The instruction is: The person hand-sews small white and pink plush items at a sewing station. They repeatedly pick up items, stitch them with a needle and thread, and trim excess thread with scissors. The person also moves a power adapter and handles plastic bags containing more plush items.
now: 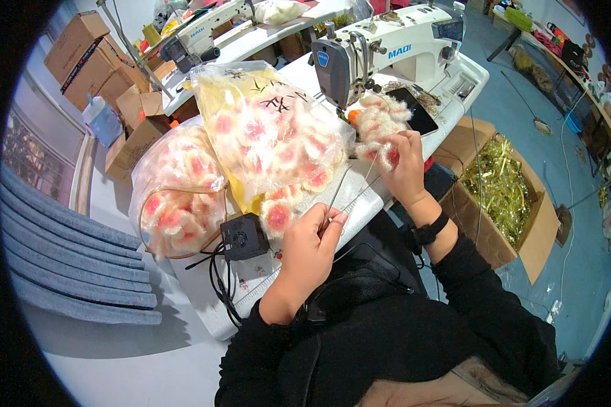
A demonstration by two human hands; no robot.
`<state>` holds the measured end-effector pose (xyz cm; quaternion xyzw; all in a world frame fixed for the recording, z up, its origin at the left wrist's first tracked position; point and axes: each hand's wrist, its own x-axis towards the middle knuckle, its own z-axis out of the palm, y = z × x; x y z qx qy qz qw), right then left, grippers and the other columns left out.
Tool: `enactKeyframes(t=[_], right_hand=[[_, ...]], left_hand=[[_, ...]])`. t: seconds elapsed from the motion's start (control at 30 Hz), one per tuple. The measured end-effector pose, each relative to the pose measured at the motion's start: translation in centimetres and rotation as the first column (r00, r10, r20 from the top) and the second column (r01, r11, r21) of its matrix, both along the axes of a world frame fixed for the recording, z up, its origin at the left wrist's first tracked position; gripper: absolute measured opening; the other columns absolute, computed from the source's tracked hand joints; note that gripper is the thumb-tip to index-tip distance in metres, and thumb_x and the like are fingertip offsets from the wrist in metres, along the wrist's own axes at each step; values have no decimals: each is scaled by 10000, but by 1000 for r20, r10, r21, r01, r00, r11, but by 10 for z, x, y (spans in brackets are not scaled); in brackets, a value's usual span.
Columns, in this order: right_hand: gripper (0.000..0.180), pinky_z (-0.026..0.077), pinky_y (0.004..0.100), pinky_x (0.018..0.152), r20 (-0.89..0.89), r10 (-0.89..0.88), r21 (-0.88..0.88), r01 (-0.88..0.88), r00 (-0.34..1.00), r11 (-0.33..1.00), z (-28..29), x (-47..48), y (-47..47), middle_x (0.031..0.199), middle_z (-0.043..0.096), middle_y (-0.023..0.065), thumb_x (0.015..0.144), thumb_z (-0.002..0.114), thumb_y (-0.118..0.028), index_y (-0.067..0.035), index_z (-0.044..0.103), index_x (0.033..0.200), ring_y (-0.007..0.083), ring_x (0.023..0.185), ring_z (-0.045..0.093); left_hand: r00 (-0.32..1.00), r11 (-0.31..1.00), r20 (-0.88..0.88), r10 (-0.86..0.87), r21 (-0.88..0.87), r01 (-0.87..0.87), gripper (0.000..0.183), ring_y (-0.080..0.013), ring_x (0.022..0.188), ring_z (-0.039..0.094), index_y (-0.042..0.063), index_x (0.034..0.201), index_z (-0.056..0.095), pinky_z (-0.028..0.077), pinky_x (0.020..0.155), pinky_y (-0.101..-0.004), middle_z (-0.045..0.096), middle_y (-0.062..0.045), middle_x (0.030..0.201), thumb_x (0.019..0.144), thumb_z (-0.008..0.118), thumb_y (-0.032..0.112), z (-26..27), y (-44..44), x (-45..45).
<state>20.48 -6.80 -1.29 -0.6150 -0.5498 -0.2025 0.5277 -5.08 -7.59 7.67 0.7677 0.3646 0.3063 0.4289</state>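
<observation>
My left hand (305, 254) pinches a thin metal rod (340, 184), perhaps a long needle or hook, between thumb and fingers. Its tip points up and away from me. Right of it, my right hand (407, 170) holds a small fuzzy pink-and-white piece (388, 155). A thin strand (367, 175) runs between this piece and my left hand. Just beyond my right fingers lies a bunch of cream fuzzy pieces (383, 122) with an orange part (355, 117). Loose fuzzy pieces with pink centres (277, 216) lie beside my left hand.
Two clear plastic bags, one upright (270, 127) and one lower (183, 203), hold similar pieces. A black box-shaped device (244, 237) with cables sits near my left wrist. Behind stand a MAQI sewing machine (402, 48) and a phone (415, 112). A carton (532, 229) of gold tinsel is at right.
</observation>
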Motion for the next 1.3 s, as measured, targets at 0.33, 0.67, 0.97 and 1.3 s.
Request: enactKeyframes(t=[0.33,0.67,0.97,1.3], right_hand=[[432,481,401,919,28,37,-65,-35,999,997,-1,13,7,1108,562,147,774,807,-48,-45,607,1157,340,1066,561],[490,411,368,1075,-540,243,51,-257,806,965,-15,4,-36,1384,555,167,854,597,45,-42,377,1284,209,1209,549],[295,432,364,1036,-485,146,87,-118,863,989,-5,-5,-53,1315,547,146,914,635,8,8,485,1168,233,1134,572],[278,492,322,804,-324,540,-70,-589,777,805,40,-86,-73,999,569,88,753,802,9,-82,742,1009,220,920,581]], left_hand=[[998,998,38,51,-39,-50,183,-73,686,488,-15,1033,712,399,624,-253,566,4,747,1017,637,152,-28,8,-11],[988,991,128,87,85,-99,342,-74,743,444,4,1332,671,376,685,-235,550,6,888,1077,519,173,-30,15,-26],[915,974,391,96,-225,-6,263,-25,707,463,23,1280,634,397,639,-185,665,-41,957,1046,520,61,-44,10,-24],[950,978,299,-89,-153,140,303,-85,895,582,-19,1243,656,471,798,-235,636,-49,1148,1066,578,214,-45,7,-22]])
